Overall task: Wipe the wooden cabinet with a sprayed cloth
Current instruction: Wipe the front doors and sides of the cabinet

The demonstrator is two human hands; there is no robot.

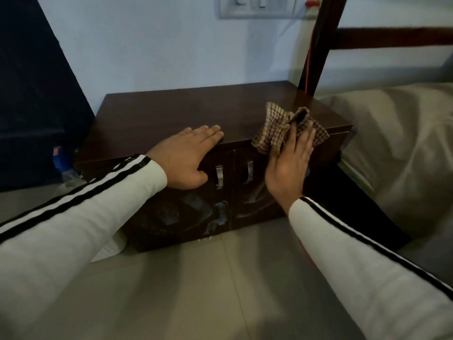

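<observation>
Switch plate cut by top edge, palm of right hand hidden against cloth

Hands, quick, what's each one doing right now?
Left hand: open, flat on the cabinet.
Right hand: open, pressing the cloth against the cabinet.

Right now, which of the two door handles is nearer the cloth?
The right handle, just beside the right hand pressing the cloth. The left handle sits by the left hand, farther off.
</observation>
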